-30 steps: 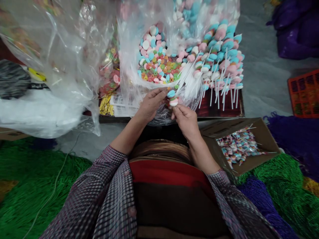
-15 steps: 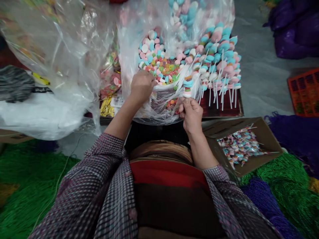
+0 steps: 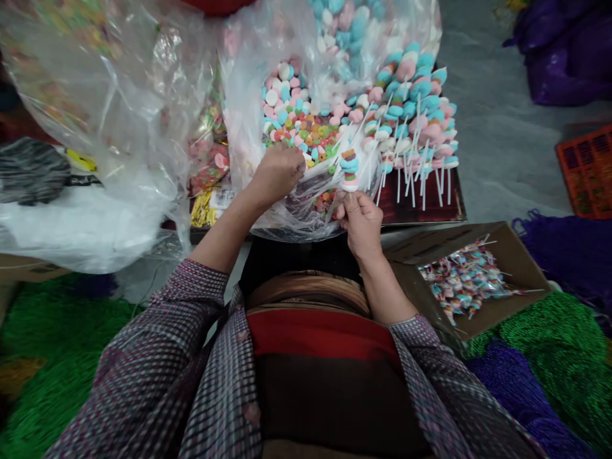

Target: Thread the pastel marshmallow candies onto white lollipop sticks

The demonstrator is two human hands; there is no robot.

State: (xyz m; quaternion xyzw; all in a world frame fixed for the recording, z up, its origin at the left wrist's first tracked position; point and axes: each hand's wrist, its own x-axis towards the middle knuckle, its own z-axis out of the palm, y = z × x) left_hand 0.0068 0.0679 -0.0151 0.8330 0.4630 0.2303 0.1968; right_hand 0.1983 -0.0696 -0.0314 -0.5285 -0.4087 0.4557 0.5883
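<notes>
My right hand (image 3: 362, 220) is closed around the stick of a candy skewer (image 3: 349, 169). The skewer stands upright, with white, green, blue and orange-brown sweets stacked on it; its stick is covered by my fingers. My left hand (image 3: 281, 171) reaches over the front of an open clear plastic bag (image 3: 287, 220), its fingers bent down at the near edge of the loose candies. Those fingertips are partly hidden, so whatever they pinch does not show. Small coloured gummy rings (image 3: 315, 131) lie in the bag in front of pink, white and blue marshmallows (image 3: 272, 97).
Many finished-looking skewers (image 3: 421, 121) lie piled on the table's right side. A cardboard box (image 3: 519, 268) at lower right holds wrapped skewers. Big clear bags (image 3: 134, 102) cover the left. An orange crate (image 3: 588, 172) and green strands (image 3: 554, 344) are on the floor at right.
The view has shifted slightly. My left hand has turned a little and stays at the candies. My right hand still holds the skewer, its position nearly the same.
</notes>
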